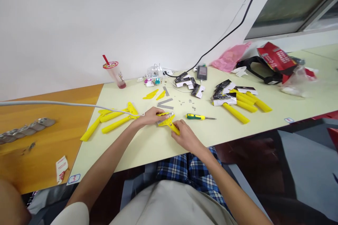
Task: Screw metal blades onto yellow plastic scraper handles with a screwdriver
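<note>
Head view: the left hand [151,116] holds the broad end of a yellow scraper [167,122] over the table [142,151]; the right hand [185,135] grips its handle [175,129]. From here the tool looks light, stiff and smooth, its handle the safest hold. Room to move lies toward the table's near edge; a screwdriver [196,116] lies just to the right.

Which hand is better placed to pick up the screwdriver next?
Right hand, likely: it's nearer the screwdriver, whose handle faces it, though it grips the yellow tool. The left hand is farther off, also on that tool.
</note>
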`<state>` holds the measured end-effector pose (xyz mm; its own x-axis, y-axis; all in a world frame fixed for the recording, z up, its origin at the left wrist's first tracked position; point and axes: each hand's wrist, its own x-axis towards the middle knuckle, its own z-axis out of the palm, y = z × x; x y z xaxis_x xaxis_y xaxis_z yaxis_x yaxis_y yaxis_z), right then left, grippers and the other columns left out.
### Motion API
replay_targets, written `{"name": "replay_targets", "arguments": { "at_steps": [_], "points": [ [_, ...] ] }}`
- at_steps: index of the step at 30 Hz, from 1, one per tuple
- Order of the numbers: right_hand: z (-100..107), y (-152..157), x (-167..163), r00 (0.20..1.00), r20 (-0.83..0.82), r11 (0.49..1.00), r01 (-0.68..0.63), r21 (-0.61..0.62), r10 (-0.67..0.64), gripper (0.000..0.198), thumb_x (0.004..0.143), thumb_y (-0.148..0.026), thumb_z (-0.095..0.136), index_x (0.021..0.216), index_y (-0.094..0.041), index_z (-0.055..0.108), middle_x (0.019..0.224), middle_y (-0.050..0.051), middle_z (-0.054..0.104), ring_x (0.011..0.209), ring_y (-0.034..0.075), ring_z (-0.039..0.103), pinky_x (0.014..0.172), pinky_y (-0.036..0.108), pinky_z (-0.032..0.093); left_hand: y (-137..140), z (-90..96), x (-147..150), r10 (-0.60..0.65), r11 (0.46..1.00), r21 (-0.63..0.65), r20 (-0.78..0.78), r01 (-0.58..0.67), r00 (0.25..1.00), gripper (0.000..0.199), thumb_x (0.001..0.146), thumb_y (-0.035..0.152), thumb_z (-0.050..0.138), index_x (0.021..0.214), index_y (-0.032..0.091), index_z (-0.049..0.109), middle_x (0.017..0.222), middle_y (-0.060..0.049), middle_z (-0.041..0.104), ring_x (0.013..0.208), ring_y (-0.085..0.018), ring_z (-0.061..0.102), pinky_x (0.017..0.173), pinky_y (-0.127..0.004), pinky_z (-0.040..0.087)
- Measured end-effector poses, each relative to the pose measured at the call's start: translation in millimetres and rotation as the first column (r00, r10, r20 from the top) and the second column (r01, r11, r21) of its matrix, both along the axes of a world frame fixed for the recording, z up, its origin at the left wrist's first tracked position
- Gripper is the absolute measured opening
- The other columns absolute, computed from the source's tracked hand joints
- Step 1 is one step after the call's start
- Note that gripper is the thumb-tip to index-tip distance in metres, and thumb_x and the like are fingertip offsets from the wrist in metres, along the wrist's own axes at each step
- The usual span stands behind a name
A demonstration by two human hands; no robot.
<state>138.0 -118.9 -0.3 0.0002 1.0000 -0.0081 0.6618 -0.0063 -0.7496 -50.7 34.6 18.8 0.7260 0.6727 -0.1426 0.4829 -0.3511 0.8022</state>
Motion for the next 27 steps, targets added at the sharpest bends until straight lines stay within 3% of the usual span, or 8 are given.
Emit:
{"name": "replay_targets", "arguments": {
  "at_steps": [3, 6, 9, 14, 18, 21, 24, 27],
  "points": [
    [3, 14, 15, 0.898, -0.436, 0.994, -0.093, -0.06, 0.058, 0.016, 0.094, -0.033, 0.071, 0.1, -0.022, 0.061, 0.095, 0.003, 0.069, 0.073, 0.019, 0.065, 0.069, 0.033, 0.054, -2, 6.3, 11, 0.021, 1.0, -0.019, 0.067, -0.02, 0.998, 0.053, 0.084, 0.068, 0.077, 0.069, 0.02, 0.062, 0.065, 0.003, 0.047, 0.065, -0.014, 0.039, 0.061, -0.03, 0.026],
    [5, 27, 19, 0.734, -0.677, 0.982, -0.162, -0.095, 0.055, 0.043, 0.096, -0.065, 0.07, 0.097, -0.023, 0.061, 0.07, -0.002, 0.065, 0.055, 0.017, 0.058, 0.055, 0.031, 0.049, -3, 7.3, 20, 0.005, 1.0, -0.02, 0.123, -0.003, 0.992, 0.051, 0.084, 0.067, 0.078, 0.071, 0.019, 0.067, 0.066, 0.002, 0.051, 0.067, -0.015, 0.042, 0.062, -0.03, 0.029],
    [0, 35, 15, 0.685, -0.728, 0.988, -0.105, -0.114, -0.011, 0.056, 0.092, -0.078, 0.07, 0.092, -0.023, 0.06, 0.059, -0.002, 0.064, 0.048, 0.015, 0.055, 0.051, 0.028, 0.044, -5, 1.9, 23, 0.071, 0.995, -0.077, 0.184, -0.057, 0.98, 0.051, 0.079, 0.067, 0.083, 0.074, 0.018, 0.069, 0.07, 0.001, 0.057, 0.069, -0.015, 0.048, 0.064, -0.03, 0.035],
    [-13, 36, 10, 0.61, -0.785, 0.988, -0.019, -0.152, -0.109, 0.055, 0.091, -0.077, 0.071, 0.086, -0.023, 0.058, 0.054, 0.0, 0.066, 0.043, 0.016, 0.055, 0.048, 0.028, 0.043, -11, -11.9, 25, 0.205, 0.973, -0.178, 0.355, -0.149, 0.912, 0.053, 0.072, 0.063, 0.092, 0.086, 0.018, 0.067, 0.085, -0.003, 0.067, 0.081, -0.019, 0.061, 0.074, -0.033, 0.049],
    [-15, 35, 11, 0.61, -0.78, 0.989, 0.051, -0.135, -0.138, 0.051, 0.091, -0.072, 0.071, 0.081, -0.025, 0.056, 0.051, -0.001, 0.065, 0.039, 0.016, 0.053, 0.045, 0.029, 0.041, -18, -21.6, 29, 0.212, 0.976, -0.135, 0.418, -0.171, 0.883, 0.053, 0.076, 0.064, 0.091, 0.089, 0.018, 0.068, 0.089, -0.004, 0.066, 0.084, -0.019, 0.062, 0.08, -0.036, 0.054],
    [-14, 33, 11, 0.645, -0.755, 0.993, 0.063, -0.099, -0.117, 0.053, 0.092, -0.073, 0.07, 0.075, -0.025, 0.055, 0.051, 0.0, 0.064, 0.04, 0.017, 0.053, 0.046, 0.031, 0.041, -22, -27.1, 28, 0.221, 0.975, -0.09, 0.427, -0.202, 0.877, 0.06, 0.082, 0.066, 0.087, 0.115, 0.018, 0.072, 0.102, -0.006, 0.066, 0.086, -0.018, 0.061, 0.081, -0.034, 0.054],
    [-15, 28, 11, 0.679, -0.724, 0.992, 0.102, -0.07, -0.121, 0.054, 0.094, -0.073, 0.067, 0.074, -0.026, 0.054, 0.051, 0.0, 0.063, 0.04, 0.018, 0.052, 0.047, 0.033, 0.041, -28, -29.4, 25, 0.191, 0.975, 0.012, 0.46, -0.221, 0.867, 0.072, 0.092, 0.069, 0.075, 0.145, 0.022, 0.065, 0.119, -0.01, 0.063, 0.096, -0.021, 0.06, 0.085, -0.035, 0.055],
    [-16, 23, 11, 0.71, -0.691, 0.989, 0.136, -0.06, -0.139, 0.048, 0.098, -0.068, 0.063, 0.077, -0.025, 0.056, 0.052, 0.001, 0.064, 0.04, 0.018, 0.051, 0.047, 0.034, 0.04, -34, -29.5, 24, 0.14, 0.966, 0.122, 0.489, -0.226, 0.861, 0.06, 0.108, 0.063, 0.054, 0.156, 0.028, 0.062, 0.128, -0.01, 0.058, 0.115, -0.024, 0.059, 0.099, -0.038, 0.054]
  ]
}}
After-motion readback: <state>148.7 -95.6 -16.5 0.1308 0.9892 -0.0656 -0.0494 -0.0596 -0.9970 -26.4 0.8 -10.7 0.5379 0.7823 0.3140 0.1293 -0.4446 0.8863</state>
